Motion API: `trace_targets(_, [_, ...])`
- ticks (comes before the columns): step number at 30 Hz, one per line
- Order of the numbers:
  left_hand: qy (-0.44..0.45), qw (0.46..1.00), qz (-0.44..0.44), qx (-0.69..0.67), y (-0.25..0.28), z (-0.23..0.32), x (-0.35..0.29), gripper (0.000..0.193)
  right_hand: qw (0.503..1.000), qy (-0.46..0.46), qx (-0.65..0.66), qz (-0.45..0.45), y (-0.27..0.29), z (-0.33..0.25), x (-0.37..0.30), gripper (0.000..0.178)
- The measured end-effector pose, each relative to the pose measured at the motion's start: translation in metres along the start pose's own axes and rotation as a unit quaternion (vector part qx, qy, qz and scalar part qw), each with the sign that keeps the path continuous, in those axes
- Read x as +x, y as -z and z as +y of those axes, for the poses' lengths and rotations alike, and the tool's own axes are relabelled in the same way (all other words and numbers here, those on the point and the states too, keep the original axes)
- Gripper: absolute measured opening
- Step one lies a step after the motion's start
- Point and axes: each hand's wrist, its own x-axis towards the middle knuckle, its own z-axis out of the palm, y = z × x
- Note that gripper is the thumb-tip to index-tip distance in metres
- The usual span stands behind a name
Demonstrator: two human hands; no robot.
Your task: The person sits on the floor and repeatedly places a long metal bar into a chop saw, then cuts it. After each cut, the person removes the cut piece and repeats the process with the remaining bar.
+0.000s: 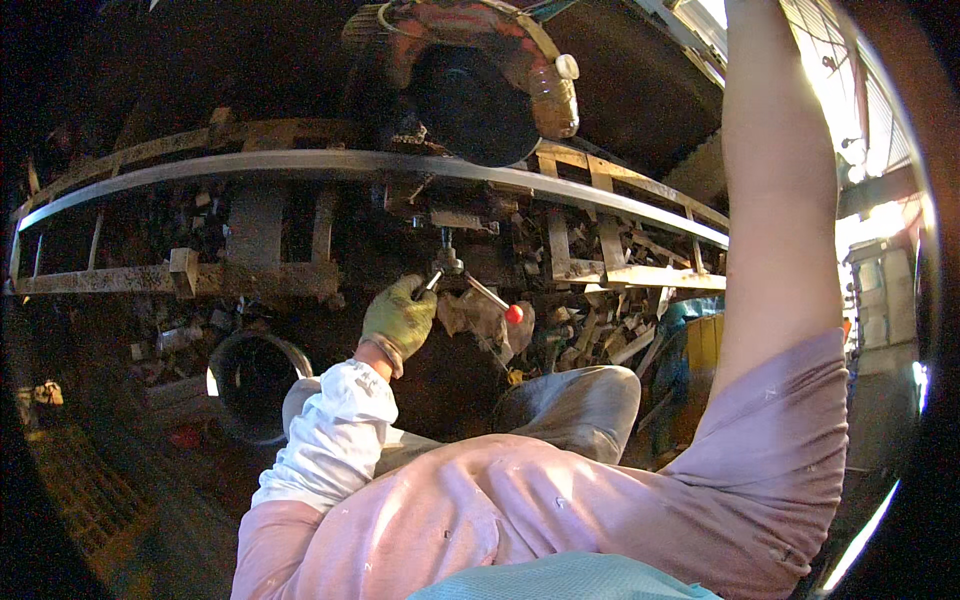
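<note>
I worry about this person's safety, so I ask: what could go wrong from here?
The gloved left hand is at the silver lever; if it slips, it might knock against the red knob nearby. The white sleeve looks loose and could snag on the levers. The bare right forearm might scrape the metal rail, though their distance apart is hard to tell.

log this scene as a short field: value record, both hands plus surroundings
left hand: gloved, gripping a silver handle
right hand: out of view; right arm raised to the top edge
right of handle: lever with a red knob
spanning view: long metal rail
upper middle: dark disc, capped bottle
around: scattered blocks and scraps
</note>
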Motion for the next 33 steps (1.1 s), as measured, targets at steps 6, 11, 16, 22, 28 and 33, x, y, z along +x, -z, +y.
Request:
trace_targets(6, [0.077,0.989,-0.045,-0.115,0.008,0.015,-0.002,0.026,0.996,0.030,-0.004,0.080,0.022,-0.015,-0.041,0.036])
trace_targets(11, [-0.069,0.997,-0.018,-0.033,-0.016,-0.046,0.010,0.020,0.996,0.006,0.027,0.082,0.037,-0.017,-0.043,0.038])
trace_targets(16, [0.104,0.913,-0.140,-0.368,-0.009,-0.039,0.018,0.012,0.997,0.028,0.063,0.022,0.054,-0.017,-0.031,0.033])
trace_targets(22, [0.142,0.958,-0.055,-0.244,0.008,0.004,0.004,0.014,0.981,-0.009,0.061,0.186,0.009,-0.004,-0.056,0.042])
trace_targets(28, [0.163,0.968,-0.061,-0.178,0.008,0.019,0.008,0.038,0.987,0.025,0.116,0.109,0.048,0.006,-0.047,0.049])
trace_targets(33, [0.196,0.953,-0.065,-0.221,0.013,0.021,0.004,0.041,0.985,0.018,0.147,0.092,0.043,0.013,-0.051,0.048])
